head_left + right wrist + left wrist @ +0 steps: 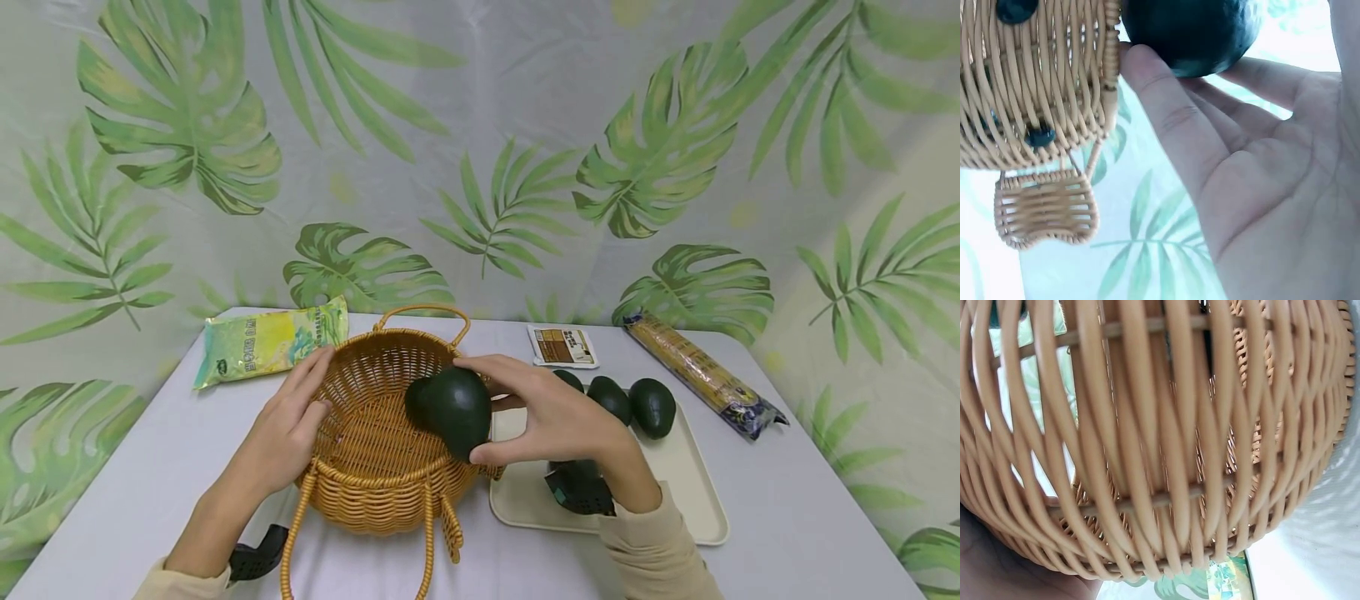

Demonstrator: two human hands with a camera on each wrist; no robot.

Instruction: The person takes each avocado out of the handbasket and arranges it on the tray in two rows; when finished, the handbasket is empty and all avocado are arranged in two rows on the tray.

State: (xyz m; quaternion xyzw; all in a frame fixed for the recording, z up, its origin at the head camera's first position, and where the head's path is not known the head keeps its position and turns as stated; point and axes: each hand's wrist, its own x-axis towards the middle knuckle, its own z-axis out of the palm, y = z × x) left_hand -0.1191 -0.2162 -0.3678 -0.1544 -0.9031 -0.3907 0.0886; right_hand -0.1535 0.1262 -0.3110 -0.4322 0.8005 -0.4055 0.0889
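My right hand [555, 408] holds a dark green avocado [459, 408] between thumb and fingers, above the right rim of a brown wicker basket [375, 500]. Behind the held fruit, another avocado [417, 402] shows partly inside the basket. My left hand [281, 425] grips the basket's left rim, its thumb over the edge. In the left wrist view, woven strands fill most of the picture, with part of the palm [1010, 562] against them. The right wrist view shows the held avocado [1191, 31] at the fingertips, beside the basket wall [1041, 81].
Several avocados [652, 408] lie on a cream tray [697, 492] at the right, partly hidden by my right arm. Behind stand a yellow-green packet [270, 342], a small brown-white packet [564, 346] and a long noodle-like pack [697, 371]. The basket's handle [429, 533] hangs toward me.
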